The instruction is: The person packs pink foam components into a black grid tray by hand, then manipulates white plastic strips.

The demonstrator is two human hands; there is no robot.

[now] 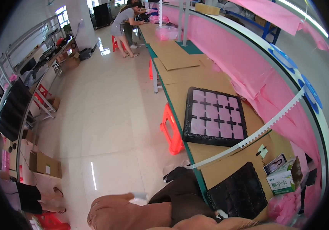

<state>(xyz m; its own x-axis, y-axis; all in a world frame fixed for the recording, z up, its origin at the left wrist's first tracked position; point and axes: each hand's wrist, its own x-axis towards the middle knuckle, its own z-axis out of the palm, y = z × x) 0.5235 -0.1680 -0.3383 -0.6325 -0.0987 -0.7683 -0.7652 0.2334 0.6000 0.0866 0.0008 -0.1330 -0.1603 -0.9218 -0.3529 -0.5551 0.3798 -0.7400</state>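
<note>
My left hand (138, 197), in white covering at the end of a brown sleeve, is out over the floor beside my dark trousers. Its fingers are too blurred to read, and nothing shows in it. At the bottom edge only a small white-covered part of my right hand (221, 214) shows, next to the near corner of a black moulded tray (239, 193); whether it touches the tray I cannot tell. Farther along the bench lies a second black tray (187, 120), its several compartments filled with pink sheet pieces (211, 112).
A white notched strip (262, 132) arcs across the bench (218, 78). At right are a phone (275, 164), a white-green carton (281, 182) and pink sheeting (287, 203). A red stool (171, 130) stands beside the bench. People (124, 27) work at the far end; another sits lower left.
</note>
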